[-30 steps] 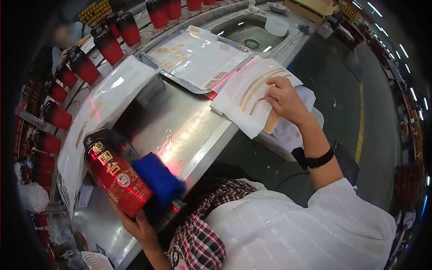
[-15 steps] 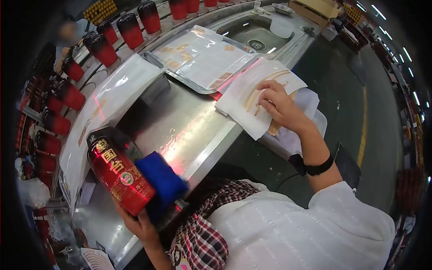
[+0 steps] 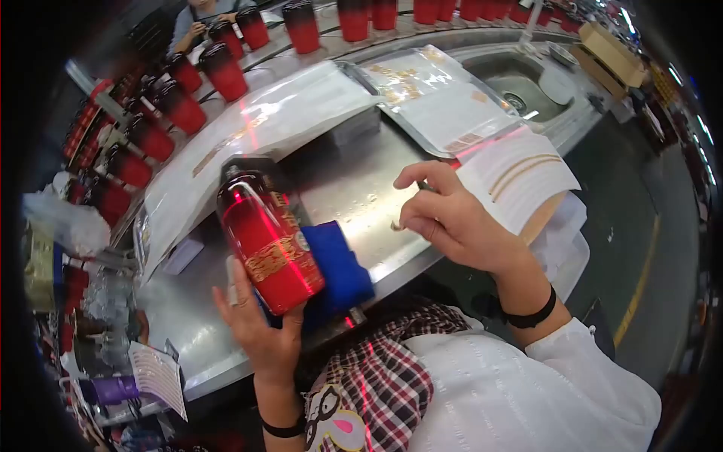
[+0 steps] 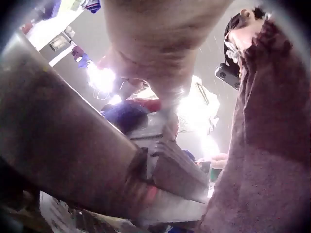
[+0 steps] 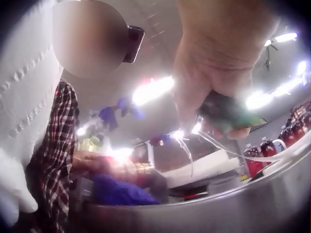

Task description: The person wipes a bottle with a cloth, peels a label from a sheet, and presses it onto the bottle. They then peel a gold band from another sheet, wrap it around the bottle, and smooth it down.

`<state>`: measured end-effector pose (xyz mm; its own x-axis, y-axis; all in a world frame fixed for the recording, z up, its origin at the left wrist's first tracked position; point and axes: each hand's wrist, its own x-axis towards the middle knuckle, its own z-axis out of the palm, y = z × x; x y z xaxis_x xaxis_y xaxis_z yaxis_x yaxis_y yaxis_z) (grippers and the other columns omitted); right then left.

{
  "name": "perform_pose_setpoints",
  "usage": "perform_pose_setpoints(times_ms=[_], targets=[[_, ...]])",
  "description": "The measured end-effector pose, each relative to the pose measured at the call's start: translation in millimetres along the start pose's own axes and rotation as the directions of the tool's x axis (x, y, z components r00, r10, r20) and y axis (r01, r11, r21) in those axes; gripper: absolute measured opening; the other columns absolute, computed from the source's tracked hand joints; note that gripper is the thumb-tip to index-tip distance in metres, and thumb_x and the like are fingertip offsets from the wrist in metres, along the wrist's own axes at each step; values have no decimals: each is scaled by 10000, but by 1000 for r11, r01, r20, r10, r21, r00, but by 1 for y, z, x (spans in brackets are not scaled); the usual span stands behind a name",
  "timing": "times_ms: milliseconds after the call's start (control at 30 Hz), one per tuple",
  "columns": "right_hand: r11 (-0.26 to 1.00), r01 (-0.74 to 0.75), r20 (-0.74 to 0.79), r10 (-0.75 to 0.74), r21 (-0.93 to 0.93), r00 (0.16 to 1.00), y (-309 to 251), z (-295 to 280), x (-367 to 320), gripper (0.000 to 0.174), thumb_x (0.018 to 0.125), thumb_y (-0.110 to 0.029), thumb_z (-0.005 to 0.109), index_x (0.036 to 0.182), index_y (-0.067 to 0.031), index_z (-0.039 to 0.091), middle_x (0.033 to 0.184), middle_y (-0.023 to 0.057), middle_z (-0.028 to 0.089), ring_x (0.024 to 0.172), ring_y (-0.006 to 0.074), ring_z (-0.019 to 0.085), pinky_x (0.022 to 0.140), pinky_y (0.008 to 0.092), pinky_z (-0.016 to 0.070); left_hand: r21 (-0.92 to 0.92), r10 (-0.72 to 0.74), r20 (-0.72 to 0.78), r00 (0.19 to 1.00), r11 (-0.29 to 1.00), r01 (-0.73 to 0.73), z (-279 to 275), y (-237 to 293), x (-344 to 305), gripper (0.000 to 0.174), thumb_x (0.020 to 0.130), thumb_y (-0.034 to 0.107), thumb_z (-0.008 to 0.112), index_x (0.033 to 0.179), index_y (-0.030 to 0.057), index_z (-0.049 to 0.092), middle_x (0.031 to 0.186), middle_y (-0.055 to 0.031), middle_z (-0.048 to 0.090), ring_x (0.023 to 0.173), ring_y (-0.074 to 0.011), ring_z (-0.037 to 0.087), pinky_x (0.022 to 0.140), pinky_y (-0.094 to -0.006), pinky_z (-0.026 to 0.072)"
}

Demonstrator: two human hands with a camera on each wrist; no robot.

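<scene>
A glossy red bottle with a dark shoulder and gold lettering [image 3: 260,233] lies tilted against a folded blue cloth [image 3: 339,271] on the metal table. My left hand [image 3: 267,331] holds its base end, with fingers along the left side and the thumb at the bottom corner. A pale cover sits on one fingertip. My right hand [image 3: 459,218] is raised over the table's front edge, fingers bent. It grips a dark green item [image 5: 226,114], mostly hidden by the fingers; I cannot tell its kind. A small pale piece [image 3: 396,226] shows at the thumb tip.
White sheets with gold strips [image 3: 523,181] overhang the table's right side. Behind are a tray with decal sheets [image 3: 452,113] and a sink [image 3: 520,83]. Red bottles [image 3: 226,71] stand along a conveyor, with a person beyond. A purple object [image 3: 113,389] lies lower left.
My right hand has lifted off the strip sheets and moved left toward the bottle. The bottle has turned, so its large lettering faces more to the right. The head view has swung left.
</scene>
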<state>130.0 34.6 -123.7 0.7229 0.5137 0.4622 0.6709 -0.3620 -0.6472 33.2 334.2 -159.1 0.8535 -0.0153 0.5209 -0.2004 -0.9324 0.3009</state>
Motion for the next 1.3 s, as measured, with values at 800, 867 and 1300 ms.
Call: perform_pose_setpoints(times_ms=[800, 867, 1300], targets=[[969, 194, 98, -211, 155, 973, -44, 62, 41, 100, 865, -56, 670, 890, -40, 574, 1181, 162, 521, 1125, 366, 496, 952, 427, 425, -512, -9, -19, 1000, 859, -2, -20, 31, 13, 205, 931, 208, 643, 836, 29, 612, 1314, -277, 567, 1308, -409, 407, 1104, -517, 288], [973, 180, 132, -199, 141, 971, -43, 63, 39, 70, 882, -48, 661, 898, -42, 593, 1232, 163, 504, 1140, 333, 480, 945, 388, 423, -500, -18, -40, 999, 866, -5, -19, 29, 11, 218, 936, 218, 639, 832, 29, 610, 1293, -275, 579, 1296, -405, 415, 1102, -520, 290], [967, 187, 102, -206, 172, 973, -48, 65, 36, 150, 875, -107, 681, 886, -29, 553, 1171, 178, 521, 1125, 381, 500, 960, 447, 424, -505, -73, -94, 993, 863, 16, -16, 24, 4, 297, 959, 291, 622, 811, 35, 599, 1248, -255, 608, 1233, -390, 443, 1062, -500, 322]])
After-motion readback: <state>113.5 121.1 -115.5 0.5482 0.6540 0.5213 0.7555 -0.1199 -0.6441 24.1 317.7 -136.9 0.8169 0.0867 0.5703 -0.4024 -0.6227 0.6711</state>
